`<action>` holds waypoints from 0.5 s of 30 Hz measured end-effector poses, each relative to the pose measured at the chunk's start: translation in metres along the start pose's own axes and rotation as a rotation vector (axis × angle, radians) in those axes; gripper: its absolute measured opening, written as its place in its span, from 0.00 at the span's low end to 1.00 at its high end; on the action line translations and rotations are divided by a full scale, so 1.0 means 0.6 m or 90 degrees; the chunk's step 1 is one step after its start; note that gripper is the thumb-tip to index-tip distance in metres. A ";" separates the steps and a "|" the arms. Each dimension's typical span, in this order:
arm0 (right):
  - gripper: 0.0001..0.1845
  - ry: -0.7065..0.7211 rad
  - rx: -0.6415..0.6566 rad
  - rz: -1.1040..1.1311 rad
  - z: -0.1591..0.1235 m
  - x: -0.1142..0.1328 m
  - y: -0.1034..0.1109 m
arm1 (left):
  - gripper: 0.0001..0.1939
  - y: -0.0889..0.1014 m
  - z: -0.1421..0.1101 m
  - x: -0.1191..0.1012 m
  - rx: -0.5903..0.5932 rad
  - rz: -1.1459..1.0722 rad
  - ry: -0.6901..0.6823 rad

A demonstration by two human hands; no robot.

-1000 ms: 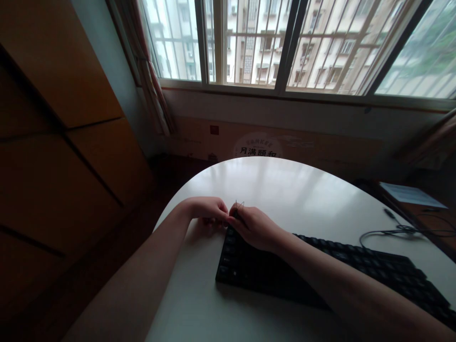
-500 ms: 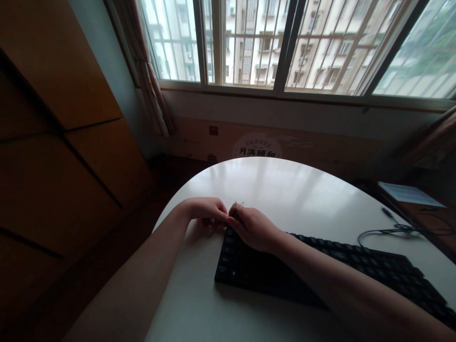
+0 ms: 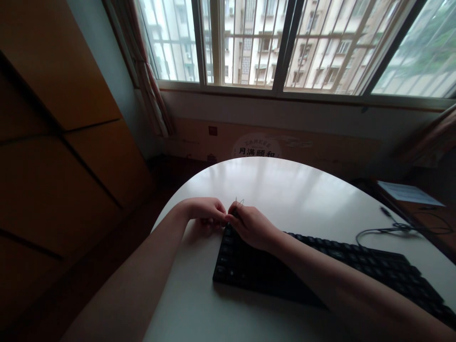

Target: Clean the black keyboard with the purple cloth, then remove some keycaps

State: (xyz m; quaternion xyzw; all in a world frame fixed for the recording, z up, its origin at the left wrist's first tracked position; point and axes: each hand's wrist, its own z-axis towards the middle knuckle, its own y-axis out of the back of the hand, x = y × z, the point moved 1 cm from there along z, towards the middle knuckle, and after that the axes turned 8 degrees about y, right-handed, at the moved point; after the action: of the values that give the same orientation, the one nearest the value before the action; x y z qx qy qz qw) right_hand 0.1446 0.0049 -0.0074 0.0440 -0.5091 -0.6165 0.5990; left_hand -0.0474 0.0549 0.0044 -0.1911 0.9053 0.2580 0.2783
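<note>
A black keyboard (image 3: 270, 266) lies at a slant on the white table (image 3: 185, 304), its left end under my hands. Above its far left corner, my right hand (image 3: 249, 225) is closed around a small dark tool with thin wire loops sticking up, which looks like a wire keycap puller (image 3: 235, 212). My left hand (image 3: 210, 209) is bent at the wrist, just past that corner, with thumb and index finger pinched and their tips touching my right fingers. Whatever lies in the left pinch is hidden. My right forearm crosses over the keyboard and covers many of its keys.
A black cable (image 3: 388, 229) with a plug trails over the table's right side. Beyond the table's edge, a sheet of paper (image 3: 409, 193) lies on a brown surface. An orange-brown cabinet (image 3: 81, 190) stands at left, and a barred window (image 3: 249, 45) is ahead.
Both hands keep almost the same pose at the keyboard's corner, still pressed together. The wire loops tilt very slightly, and the whole view shifts a little.
</note>
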 end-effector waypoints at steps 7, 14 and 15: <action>0.07 -0.001 -0.031 0.020 -0.004 -0.004 -0.001 | 0.19 -0.003 -0.004 -0.005 -0.006 0.003 -0.006; 0.08 0.012 -0.049 0.021 -0.008 -0.003 -0.001 | 0.19 0.000 -0.001 -0.002 0.007 0.009 -0.014; 0.08 0.012 -0.057 0.024 -0.008 -0.003 -0.001 | 0.18 0.000 0.000 -0.002 0.009 0.009 -0.015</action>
State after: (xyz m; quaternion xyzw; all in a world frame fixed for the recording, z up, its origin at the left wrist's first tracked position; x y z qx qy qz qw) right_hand 0.1476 0.0033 -0.0109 0.0135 -0.4760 -0.6268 0.6168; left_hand -0.0467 0.0551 0.0051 -0.1799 0.9050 0.2557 0.2884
